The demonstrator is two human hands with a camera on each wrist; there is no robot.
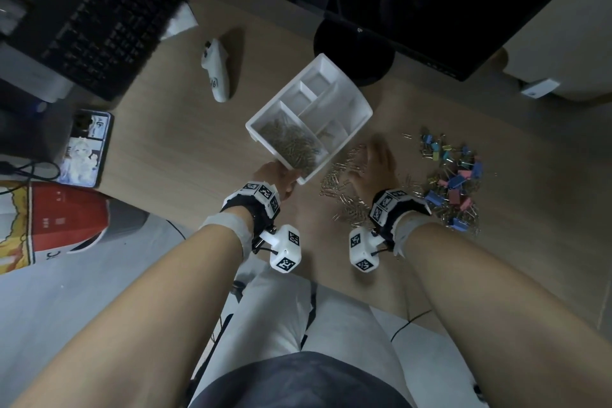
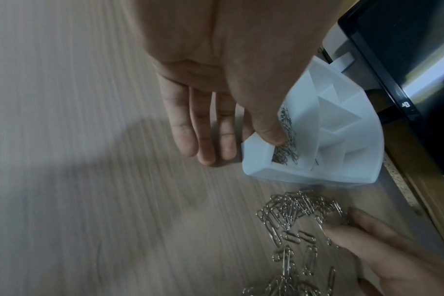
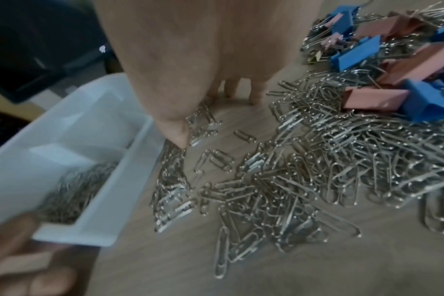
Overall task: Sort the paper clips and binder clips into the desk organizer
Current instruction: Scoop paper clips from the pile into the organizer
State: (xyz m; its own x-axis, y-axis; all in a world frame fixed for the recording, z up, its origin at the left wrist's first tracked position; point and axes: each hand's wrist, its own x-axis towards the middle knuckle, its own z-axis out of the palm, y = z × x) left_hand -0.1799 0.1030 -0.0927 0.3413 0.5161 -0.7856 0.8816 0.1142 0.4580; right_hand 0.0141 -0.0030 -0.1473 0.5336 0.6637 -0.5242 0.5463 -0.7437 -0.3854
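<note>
- I see the left hand (image 1: 276,177) at the centre of the head frame, gripping the near corner of the white desk organizer (image 1: 359,103): thumb curled over the rim into the compartment, index finger under the wall, the other fingers (image 2: 205,128) straight on the counter (image 1: 185,149).
- The organizer sits tilted at centre frame; whether its near edge is raised off the counter I cannot tell because of blur.
- Its largest compartment, nearest the left hand, holds a heap of silver paper clips (image 1: 293,144). A few more lie in a neighbouring compartment.
- My right hand (image 1: 376,166) is just right of the organizer, palm down, fingers spread and pressed into the loose paper clip pile (image 3: 279,180) on the counter; thumb tip (image 3: 179,136) touches the clips beside the organizer wall. It clamps nothing.
- The loose pile spreads from the organizer's near wall toward the lower right of the head frame.
- Blue and pink binder clips (image 1: 455,180) lie in a heap at right of frame, touching the paper clip pile, apart from the organizer.
- Upper left: a black keyboard (image 1: 109,16). Upper right: a monitor (image 1: 447,0).
</note>
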